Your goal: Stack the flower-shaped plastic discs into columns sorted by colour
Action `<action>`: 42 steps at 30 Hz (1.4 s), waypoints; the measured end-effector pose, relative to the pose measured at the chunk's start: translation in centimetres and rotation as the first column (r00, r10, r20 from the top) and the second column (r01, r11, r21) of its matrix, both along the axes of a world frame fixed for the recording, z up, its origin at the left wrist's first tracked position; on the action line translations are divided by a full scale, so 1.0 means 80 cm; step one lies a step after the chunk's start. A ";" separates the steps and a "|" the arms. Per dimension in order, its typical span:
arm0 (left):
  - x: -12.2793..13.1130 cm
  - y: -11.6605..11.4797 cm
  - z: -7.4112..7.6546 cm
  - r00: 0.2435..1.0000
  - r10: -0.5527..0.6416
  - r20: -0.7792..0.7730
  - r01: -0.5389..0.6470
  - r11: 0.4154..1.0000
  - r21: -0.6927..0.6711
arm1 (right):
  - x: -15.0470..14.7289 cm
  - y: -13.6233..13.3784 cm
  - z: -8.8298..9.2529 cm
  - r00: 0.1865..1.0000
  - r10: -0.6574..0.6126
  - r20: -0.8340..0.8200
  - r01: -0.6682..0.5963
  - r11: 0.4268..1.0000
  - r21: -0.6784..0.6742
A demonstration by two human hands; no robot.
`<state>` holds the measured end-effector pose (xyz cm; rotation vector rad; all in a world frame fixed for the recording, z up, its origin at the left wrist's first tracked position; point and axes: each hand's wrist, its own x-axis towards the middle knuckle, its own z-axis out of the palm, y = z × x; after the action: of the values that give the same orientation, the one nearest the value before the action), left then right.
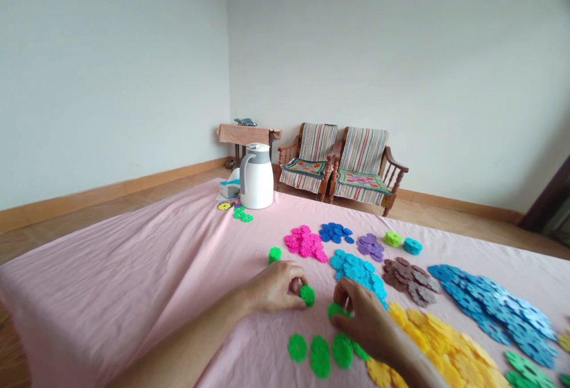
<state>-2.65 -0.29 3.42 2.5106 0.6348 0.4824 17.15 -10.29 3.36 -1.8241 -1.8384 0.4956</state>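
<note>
My left hand [278, 287] rests on the pink cloth [146, 281], its fingers curled round a small stack of green snowflake discs [307, 295]. My right hand [363, 317] lies just to the right, pinching another green disc [336, 309] against the cloth. Three loose green discs [320, 352] lie in a row in front of my hands. A separate green stack [275, 254] stands beyond my left hand.
Sorted piles lie to the right: pink [306, 242], dark blue [335, 232], purple [371, 246], cyan [360, 270], brown [407, 277], blue [494, 308], yellow [436, 346]. A white jug [256, 177] and tissue box [230, 188] stand at the far edge. Two wooden chairs [338, 165] stand behind.
</note>
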 end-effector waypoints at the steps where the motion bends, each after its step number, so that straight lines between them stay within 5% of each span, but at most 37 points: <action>1: 0.000 0.000 0.000 1.000 0.000 -0.002 0.000 1.000 -0.003 | -0.001 0.002 0.001 1.000 -0.007 -0.030 0.007 1.000 0.007; 13: -0.001 -0.003 0.002 1.000 0.002 0.022 -0.001 1.000 -0.019 | -0.045 0.018 -0.005 0.843 -0.044 -0.536 0.100 0.992 0.077; 22: -0.001 -0.003 0.003 1.000 0.007 0.008 -0.006 1.000 -0.021 | -0.047 0.020 -0.012 0.880 -0.067 -0.470 0.129 0.986 0.101; 27: -0.001 -0.003 0.004 1.000 0.005 -0.007 -0.005 1.000 -0.020 | -0.026 0.017 -0.001 0.954 -0.103 -0.281 0.144 0.981 0.132; 34: 0.000 -0.001 0.002 1.000 0.003 -0.022 -0.003 1.000 0.009 | 0.013 -0.010 0.006 0.996 0.088 -0.017 -0.088 0.996 -0.022; 42: 0.000 -0.002 0.000 1.000 0.008 -0.014 -0.007 1.000 0.024 | 0.027 -0.021 0.017 0.988 0.148 0.047 -0.140 0.980 -0.141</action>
<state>-2.68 -0.44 3.43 2.5368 0.6475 0.4780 19.29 -11.97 4.70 -1.8184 -2.0306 0.6434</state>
